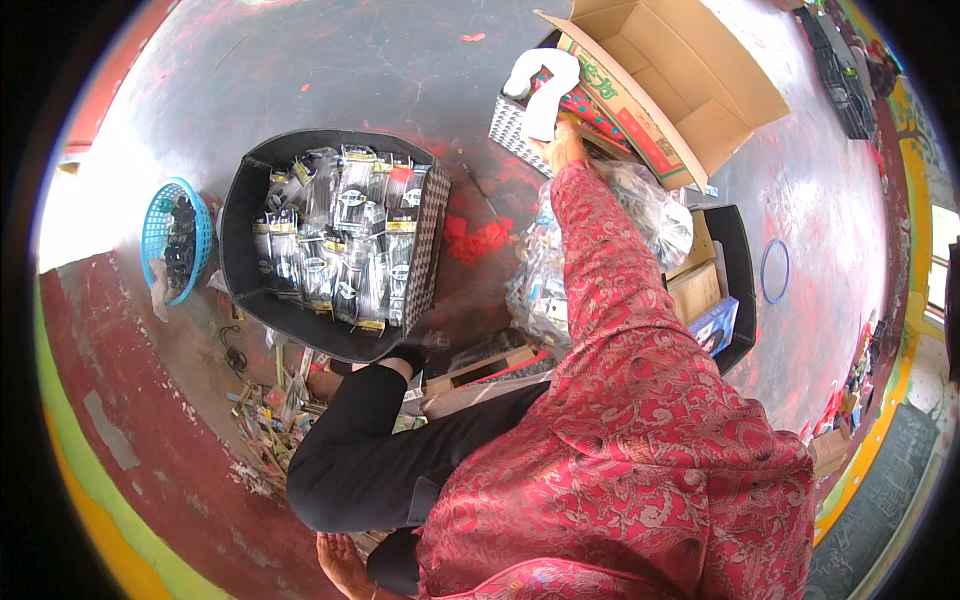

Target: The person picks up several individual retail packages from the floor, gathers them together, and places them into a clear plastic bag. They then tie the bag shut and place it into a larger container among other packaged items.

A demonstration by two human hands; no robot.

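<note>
My right hand (567, 147) reaches far forward in a red patterned sleeve. It is closed at the near rim of a black-and-white checked storage box (516, 133). A looped white cloth-like strip (553, 95) hangs over that rim and ends against my fingers. Whether they grip the rim or the strip cannot be made out. Red dotted fabric (592, 112) lies in the box, beside an open cardboard carton (665, 85). Low at the left, by my bent knee, my left hand (345, 565) is empty, with its fingers stretched out.
A large black fabric bin (428, 230) holds many clear packets with black-and-gold labels. To its left stands a blue plastic basket (205, 240). Clear plastic bags (540, 275) and another black bin (738, 270) with boxes flank my right arm. A blue hoop (775, 271) lies on the floor.
</note>
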